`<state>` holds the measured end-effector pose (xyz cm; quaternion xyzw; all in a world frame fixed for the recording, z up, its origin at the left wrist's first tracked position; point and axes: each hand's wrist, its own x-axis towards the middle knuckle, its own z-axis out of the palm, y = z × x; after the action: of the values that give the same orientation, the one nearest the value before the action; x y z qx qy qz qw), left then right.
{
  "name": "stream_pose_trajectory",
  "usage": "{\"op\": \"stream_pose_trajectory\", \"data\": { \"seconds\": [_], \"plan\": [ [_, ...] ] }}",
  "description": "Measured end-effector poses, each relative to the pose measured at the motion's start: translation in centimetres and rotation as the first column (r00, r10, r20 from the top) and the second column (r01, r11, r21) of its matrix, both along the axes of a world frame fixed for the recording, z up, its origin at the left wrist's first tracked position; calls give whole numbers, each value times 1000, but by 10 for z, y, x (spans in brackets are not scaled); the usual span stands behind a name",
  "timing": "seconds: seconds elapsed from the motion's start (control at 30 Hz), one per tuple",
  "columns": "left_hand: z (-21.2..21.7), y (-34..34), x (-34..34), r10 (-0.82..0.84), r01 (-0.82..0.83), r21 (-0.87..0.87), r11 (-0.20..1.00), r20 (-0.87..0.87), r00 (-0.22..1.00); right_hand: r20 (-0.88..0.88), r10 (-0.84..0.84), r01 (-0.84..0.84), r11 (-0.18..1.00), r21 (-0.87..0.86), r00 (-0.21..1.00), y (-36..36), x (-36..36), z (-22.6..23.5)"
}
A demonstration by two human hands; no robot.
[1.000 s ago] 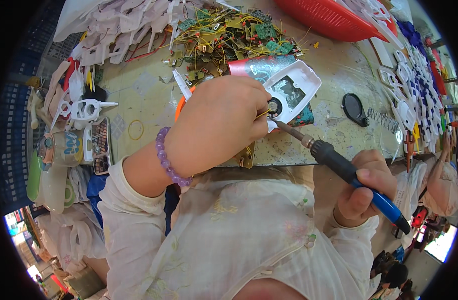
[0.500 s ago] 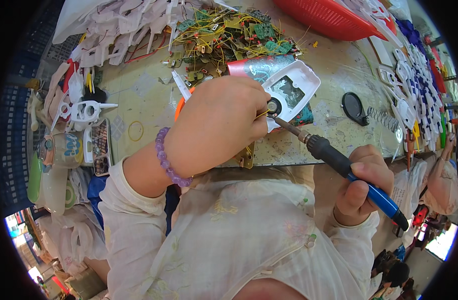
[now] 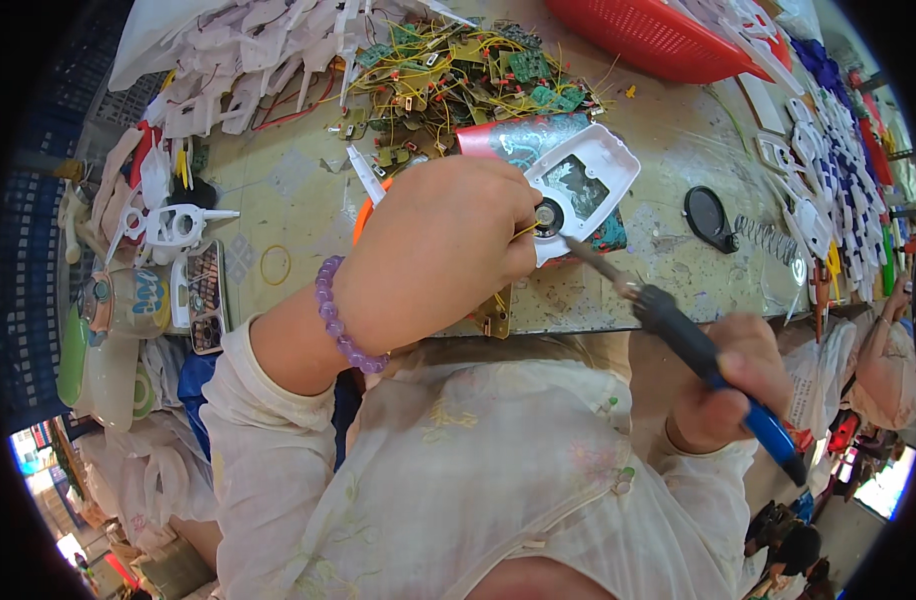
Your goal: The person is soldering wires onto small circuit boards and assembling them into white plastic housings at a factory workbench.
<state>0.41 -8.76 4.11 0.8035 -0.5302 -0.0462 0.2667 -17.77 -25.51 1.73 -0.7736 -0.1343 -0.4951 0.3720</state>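
Top [image 3: 518, 440]: off-white, thin, slightly sheer, creased. Yellowish embroidery [image 3: 450, 413] on front; faded pink motif [image 3: 593, 460] nearer the right, beside a fastening [image 3: 624, 482] touched with green. Slanting seam. Left sleeve [image 3: 268, 450], right sleeve [image 3: 713, 500]: same pale cloth, loose. Bracelet [image 3: 334, 326] at left hand [image 3: 443, 230]: round purple beads, translucent, single strand.

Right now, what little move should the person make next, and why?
Probably ease the soldering iron away with the right hand: its tip points close to the left hand, which seems to hold the yellow wire by the round black part.
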Motion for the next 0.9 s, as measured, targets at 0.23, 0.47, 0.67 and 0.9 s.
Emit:
{"op": "stream_pose_trajectory", "data": {
  "seconds": [0.23, 0.47, 0.67, 0.9],
  "plan": [
    [4, 0, -1, 2, -1, 37, 999, -42, 999, 115, -299, 289, 952, 100, 947, -14, -12, -15],
    [0, 27, -13, -118, 109, -144, 984, -56, 991, 109, -380, 354, 913, 202, 918, -17, -16, -34],
    [5, 46, -35, -12, 22, -151, 988, 66, 998, 83, -372, 337, 900, 277, 924, -16, -17, -39],
    [1, 55, -53, 139, -296, -139, 945, -648, 748, 62, -312, 279, 909, 309, 948, -12, -20, -40]
  ]
}}
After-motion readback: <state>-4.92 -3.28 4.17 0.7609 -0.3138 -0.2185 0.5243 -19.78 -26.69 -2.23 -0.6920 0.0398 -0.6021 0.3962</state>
